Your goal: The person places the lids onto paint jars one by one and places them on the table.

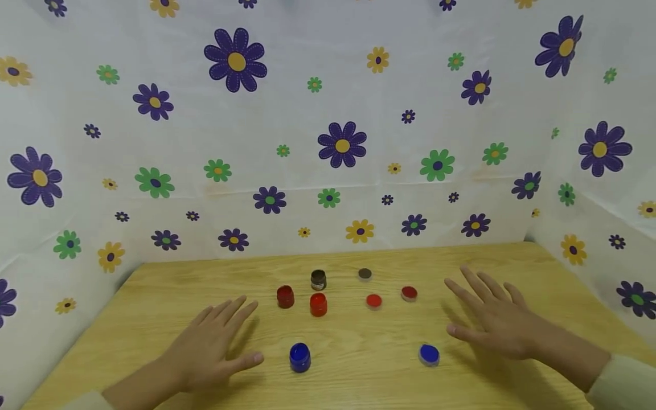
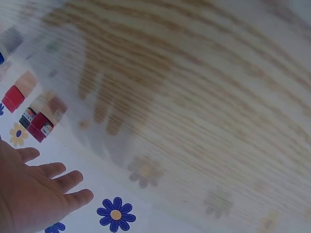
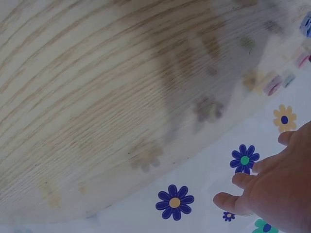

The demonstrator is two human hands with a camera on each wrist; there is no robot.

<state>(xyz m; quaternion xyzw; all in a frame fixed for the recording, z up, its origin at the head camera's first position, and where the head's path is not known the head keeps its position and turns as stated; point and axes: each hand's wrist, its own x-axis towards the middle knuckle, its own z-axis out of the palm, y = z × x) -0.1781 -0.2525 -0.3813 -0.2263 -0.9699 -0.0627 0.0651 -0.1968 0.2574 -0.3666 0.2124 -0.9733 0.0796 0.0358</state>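
Note:
My left hand [image 1: 209, 347] hovers over the left side of the table, its fingers spread and holding nothing. Just right of its thumb stands an uncapped blue paint jar [image 1: 299, 357]. Farther back are a bright red paint jar [image 1: 318, 305], a dark red one [image 1: 285, 296] and a dark brown one [image 1: 318, 279], all open. My right hand [image 1: 504, 324] is held out over the right side with fingers extended, also holding nothing. Left of its thumb lies a blue lid [image 1: 429, 355]. A red lid [image 1: 374, 301], a dark red lid [image 1: 409, 293] and a brown lid [image 1: 365, 274] lie beyond.
The light wooden table [image 1: 359, 376] carries the jars left of centre and the lids to their right. A white cloth with printed flowers [image 1: 287, 114] hangs behind the table and along both sides. In the left wrist view, the tabletop [image 2: 218, 97] reflects the hand and jars.

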